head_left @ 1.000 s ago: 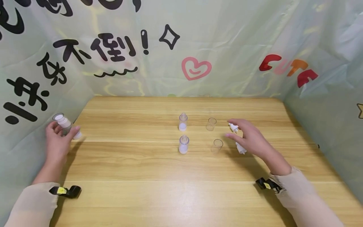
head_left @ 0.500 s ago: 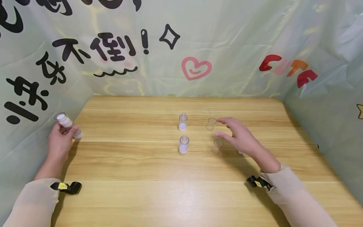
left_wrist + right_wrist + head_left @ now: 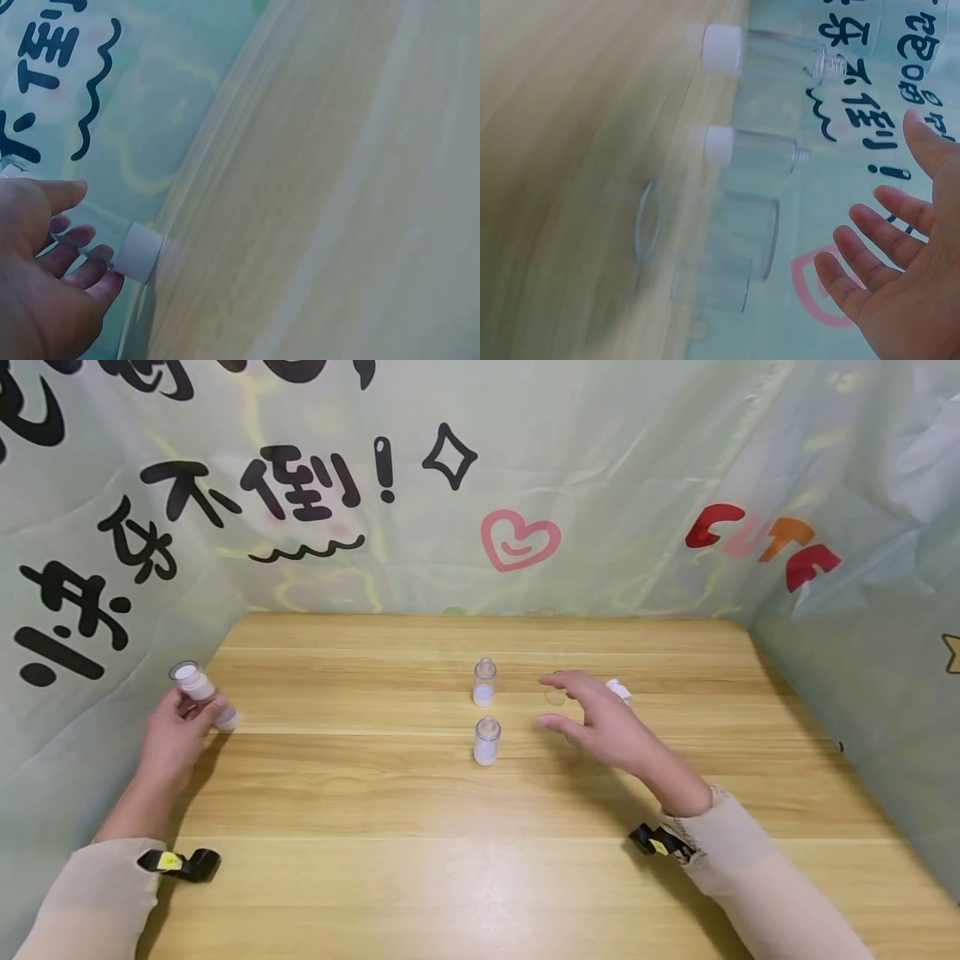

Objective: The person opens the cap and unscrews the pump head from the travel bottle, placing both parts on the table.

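Observation:
My left hand [image 3: 180, 731] grips a small clear bottle [image 3: 201, 687] at the table's left edge. This bottle leans to the left, with a white top inside a clear rim and a white base; in the left wrist view its white base [image 3: 139, 253] shows past my fingertips. My right hand [image 3: 600, 722] hovers with spread fingers over two clear, cup-like caps, holding nothing. In the head view it covers much of the caps; the right wrist view shows a larger-looking clear cap [image 3: 742, 234] and another clear cap [image 3: 714, 285] beside my fingers.
Two upright clear bottles with white bases, a rear bottle [image 3: 484, 683] and a front bottle [image 3: 487, 743], stand mid-table. A white plastic part [image 3: 618, 689] lies behind my right hand. A printed cloth [image 3: 615, 510] encloses the wooden table [image 3: 420, 877] at the back and sides.
My right hand has moved left from over the white parts to over the clear caps, fingers still apart. My left hand has shifted slightly right with the bottle.

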